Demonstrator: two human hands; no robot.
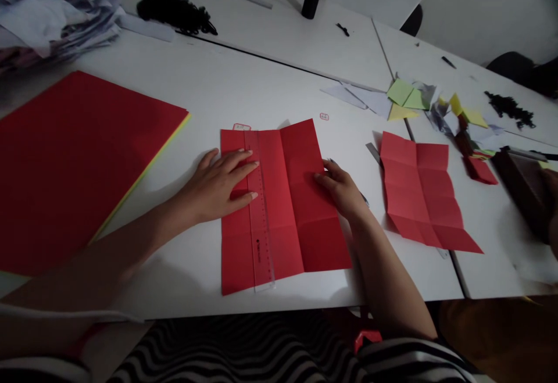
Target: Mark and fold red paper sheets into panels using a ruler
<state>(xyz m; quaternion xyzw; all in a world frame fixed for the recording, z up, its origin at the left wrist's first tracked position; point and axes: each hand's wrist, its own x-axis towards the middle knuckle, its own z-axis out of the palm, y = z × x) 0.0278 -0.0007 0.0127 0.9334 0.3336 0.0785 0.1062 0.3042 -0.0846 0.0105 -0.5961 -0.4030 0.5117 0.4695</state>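
Mid-frame, my left hand (213, 190) lies spread across ruler (261, 232) and paper (281, 211); my right hand (346, 190) pinches the paper's right edge.

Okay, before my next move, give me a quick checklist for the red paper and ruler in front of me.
1. Left hand on the transparent ruler: ok, fingertips overlap its left edge.
2. Ruler lying lengthwise on the creased red paper: ok, its near end just past the paper's edge.
3. Right hand at the paper's right edge: ok, thumb on top.
4. Whole paper flat: not ok, the right part is raised along a crease.
5. Second creased red sheet apart from this one: ok.
6. Ruler exactly straight for you: cannot tell.
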